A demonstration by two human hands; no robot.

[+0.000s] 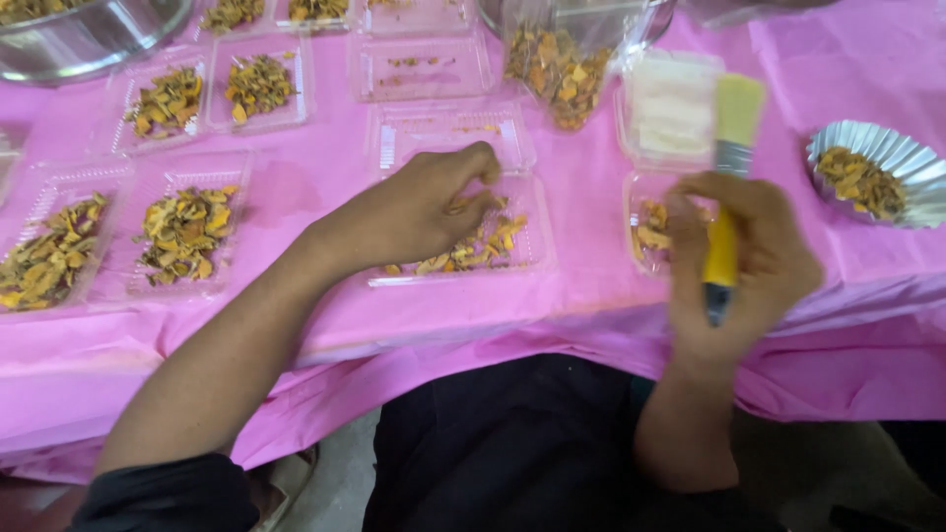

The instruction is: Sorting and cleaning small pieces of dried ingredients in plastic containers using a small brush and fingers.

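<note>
Pink table (591, 325): yellow-handled brush (727, 197)

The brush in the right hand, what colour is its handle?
Yellow, with a dark tip; the brush shows best in the head view, gripped by the right hand.

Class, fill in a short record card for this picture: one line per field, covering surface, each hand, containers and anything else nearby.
Surface: table under a pink cover
Left hand: fingers in the dried yellow-orange pieces of an open clear hinged tray
Right hand: grips a yellow-handled brush, bristles up
Other containers: filled clear trays at left; fluted foil cup at right; clear bag of pieces
Also: metal bowl, top left
</note>
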